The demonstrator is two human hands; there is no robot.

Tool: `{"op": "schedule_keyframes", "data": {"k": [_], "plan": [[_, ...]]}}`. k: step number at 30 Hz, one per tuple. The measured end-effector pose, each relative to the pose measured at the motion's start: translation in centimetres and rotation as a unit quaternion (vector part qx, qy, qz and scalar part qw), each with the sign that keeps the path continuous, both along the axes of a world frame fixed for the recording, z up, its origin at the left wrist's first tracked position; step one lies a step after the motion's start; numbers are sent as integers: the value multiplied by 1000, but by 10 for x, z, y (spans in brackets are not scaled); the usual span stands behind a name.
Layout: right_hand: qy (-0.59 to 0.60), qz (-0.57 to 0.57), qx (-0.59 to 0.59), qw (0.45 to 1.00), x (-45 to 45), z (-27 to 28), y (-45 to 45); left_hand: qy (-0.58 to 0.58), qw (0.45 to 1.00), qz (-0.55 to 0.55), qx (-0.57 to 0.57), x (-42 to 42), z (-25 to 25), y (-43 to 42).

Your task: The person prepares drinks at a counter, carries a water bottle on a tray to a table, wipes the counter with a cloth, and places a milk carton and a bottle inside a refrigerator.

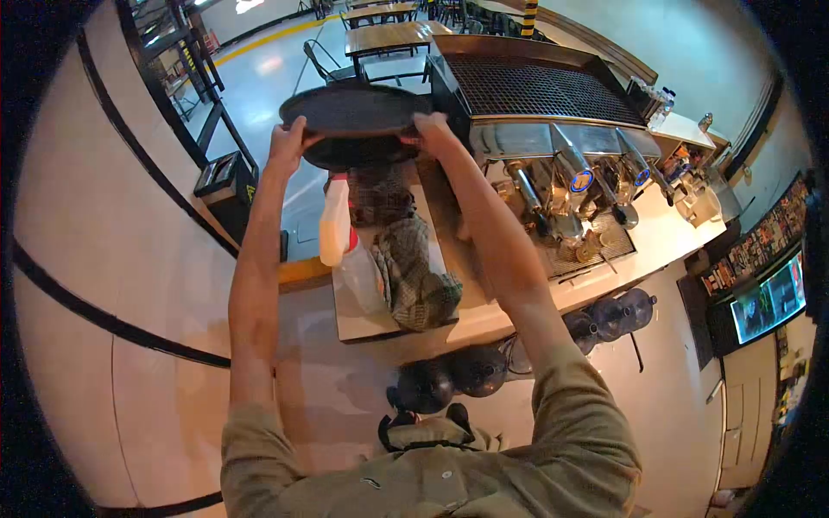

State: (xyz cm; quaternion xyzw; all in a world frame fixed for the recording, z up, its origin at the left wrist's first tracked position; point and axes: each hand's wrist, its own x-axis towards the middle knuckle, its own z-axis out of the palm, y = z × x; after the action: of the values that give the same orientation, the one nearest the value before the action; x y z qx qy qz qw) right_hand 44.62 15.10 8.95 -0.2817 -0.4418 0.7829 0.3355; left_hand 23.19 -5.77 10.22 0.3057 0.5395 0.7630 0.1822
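Observation:
Both my hands hold up a round black tray above the far end of the counter. My left hand is closed on its left rim, and my right hand grips the right rim, slightly blurred. A second dark round shape shows just under the tray; whether it is a separate tray I cannot tell. Nearer to me stands a bottle with a pale orange and red top. Beside it a crumpled checkered cloth lies on a white board, with another dark cloth behind.
An espresso machine with portafilters stands on the counter to the right. Large dark water jugs line the floor below. A black bin is at left, wooden tables stand beyond, and a screen is at far right.

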Motion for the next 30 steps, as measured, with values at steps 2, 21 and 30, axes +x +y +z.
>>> {"op": "schedule_keyframes", "data": {"k": [2, 21, 30], "plan": [[71, -20, 260, 963, -15, -16, 29, 30, 998, -40, 37, 7, 15, -15], [101, -150, 394, 901, 451, 132, -169, 275, 961, 1, 30, 405, 131, -210], [-78, -290, 256, 919, 698, -2, -285, 19, 967, -82, -241, 616, 11, -245]]}}
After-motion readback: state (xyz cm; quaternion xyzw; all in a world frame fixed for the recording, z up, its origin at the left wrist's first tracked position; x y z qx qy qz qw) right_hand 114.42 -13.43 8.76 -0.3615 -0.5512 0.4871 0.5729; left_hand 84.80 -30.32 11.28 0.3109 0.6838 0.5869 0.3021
